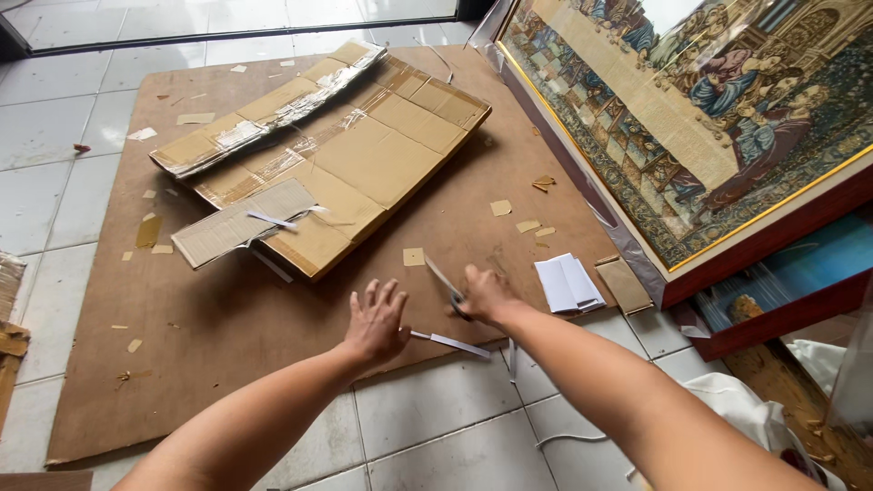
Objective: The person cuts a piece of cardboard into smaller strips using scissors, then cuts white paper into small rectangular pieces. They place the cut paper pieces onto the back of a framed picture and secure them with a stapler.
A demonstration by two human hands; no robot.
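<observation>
**Scissors in your right hand, a white strip under your left**

Your right hand (486, 295) is closed around the handles of a pair of scissors (445, 284), with the blades pointing up and to the left, away from you, low over the brown board (227, 318). Whether the blades themselves are parted or shut cannot be told from here.

Your left hand (375, 323) sits just to the left of it, fingers spread and open, palm down on the board's near edge. A thin white strip (452, 343) runs out from beneath its thumb side toward the right, passing just under your right hand. Whether you are pinching the strip or only pressing on it cannot be told. The two hands are near each other but not touching.

Beyond your hands, up and to the left, lies a flattened cardboard stack (355, 159) patched with tape, with a smaller grey-faced card (241, 223) at its near corner. Just to the right of your right hand rests a folded white paper (566, 284), and beside that a small tan card piece (625, 285). Farther right and beyond, a large framed tapestry picture (709, 118) leans at an angle. Small cardboard scraps (414, 256) are scattered over the board around both hands, which lies on a white tiled floor (436, 427).
</observation>
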